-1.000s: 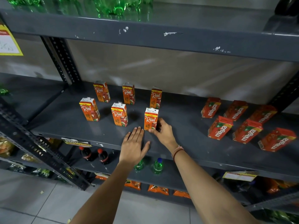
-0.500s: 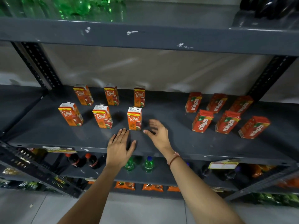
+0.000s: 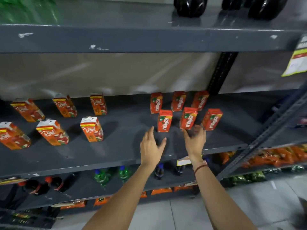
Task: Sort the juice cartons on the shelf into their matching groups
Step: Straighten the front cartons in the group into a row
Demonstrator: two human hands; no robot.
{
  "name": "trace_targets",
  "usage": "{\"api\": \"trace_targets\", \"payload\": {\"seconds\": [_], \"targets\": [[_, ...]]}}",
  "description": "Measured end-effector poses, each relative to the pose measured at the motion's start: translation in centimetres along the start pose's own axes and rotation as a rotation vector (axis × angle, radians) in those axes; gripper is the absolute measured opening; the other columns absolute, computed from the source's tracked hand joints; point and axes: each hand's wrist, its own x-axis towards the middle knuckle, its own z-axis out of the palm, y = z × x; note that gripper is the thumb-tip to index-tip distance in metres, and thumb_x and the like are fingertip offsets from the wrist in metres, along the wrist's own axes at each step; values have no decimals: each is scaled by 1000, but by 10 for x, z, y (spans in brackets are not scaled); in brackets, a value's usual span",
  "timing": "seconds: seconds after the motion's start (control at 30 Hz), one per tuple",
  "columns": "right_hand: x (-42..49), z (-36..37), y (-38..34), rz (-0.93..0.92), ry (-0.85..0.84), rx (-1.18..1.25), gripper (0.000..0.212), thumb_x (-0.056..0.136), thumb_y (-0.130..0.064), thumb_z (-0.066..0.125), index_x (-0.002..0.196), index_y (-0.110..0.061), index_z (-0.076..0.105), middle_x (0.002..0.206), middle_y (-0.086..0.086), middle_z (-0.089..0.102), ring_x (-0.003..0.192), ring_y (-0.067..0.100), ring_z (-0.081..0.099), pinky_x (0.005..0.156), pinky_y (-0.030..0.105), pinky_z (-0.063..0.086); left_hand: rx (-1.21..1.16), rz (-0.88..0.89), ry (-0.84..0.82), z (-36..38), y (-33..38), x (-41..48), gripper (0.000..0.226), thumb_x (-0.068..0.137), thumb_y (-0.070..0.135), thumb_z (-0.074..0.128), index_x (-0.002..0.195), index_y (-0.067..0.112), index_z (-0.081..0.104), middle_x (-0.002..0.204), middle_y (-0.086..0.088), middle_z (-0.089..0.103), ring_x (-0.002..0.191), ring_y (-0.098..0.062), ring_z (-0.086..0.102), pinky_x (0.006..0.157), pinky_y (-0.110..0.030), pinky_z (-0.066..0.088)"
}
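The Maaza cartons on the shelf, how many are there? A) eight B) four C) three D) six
D, six: the Maaza cartons stand in two rows of three at the right of the shelf, apart from the Real cartons at the left, with the right hand and the left hand just in front of them.

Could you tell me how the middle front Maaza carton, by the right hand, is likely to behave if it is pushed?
The small red-orange Maaza juice carton is taller than its base, so a push near the top would probably tip it. Its flat paperboard sides look rigid; low down, it should slide on the smooth grey metal shelf. The right hand is close, and neighbouring cartons could get knocked.
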Motion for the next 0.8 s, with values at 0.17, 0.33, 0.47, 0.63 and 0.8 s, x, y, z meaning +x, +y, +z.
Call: {"api": "trace_targets", "payload": {"seconds": [0.17, 0.33, 0.47, 0.63, 0.8], "targets": [[23, 7, -1, 24, -142, -45, 68, 69, -30, 79, 120, 3, 49, 119, 19, 58, 119, 31, 47, 102, 39, 38, 36, -156, 123, 29, 21, 18, 71, 77, 42, 71, 129, 1, 46, 118, -19, 62, 110, -33, 54, 92, -44, 42], [30, 15, -3, 52, -90, -58, 58, 70, -30, 78, 111, 2, 52, 113, 20, 60, 114, 34, 49, 96, 37, 37, 138, -263, 245, 46, 30, 27, 53, 70, 47, 73, 102, 6, 61, 94, -12, 69, 97, -31, 53, 82, -43, 39], [31, 16, -2, 54, -74, -56, 51, 72, -25, 77, 108, 0, 52, 113, 20, 58, 112, 33, 49, 95, 37, 39, 175, -310, 299, 50, 33, 35, 44, 68, 47, 73, 86, 8, 65, 87, -12, 68, 93, -33, 54, 77, -42, 38], [31, 13, 0, 20, -98, -50, 45, 70, -22, 77, 103, 0, 56, 107, 18, 62, 106, 33, 54, 91, 36, 42, 181, -320, 327, 51, 32, 36, 42, 64, 44, 75, 77, 7, 63, 79, -13, 67, 86, -34, 54, 73, -42, 37], [25, 10, 1, -11, -126, -52, 43, 70, -22, 77, 103, -2, 58, 104, 15, 62, 103, 28, 54, 87, 29, 41, 186, -325, 367, 53, 29, 29, 44, 62, 45, 77, 76, 6, 62, 77, -13, 67, 84, -34, 54, 74, -43, 36]]}}
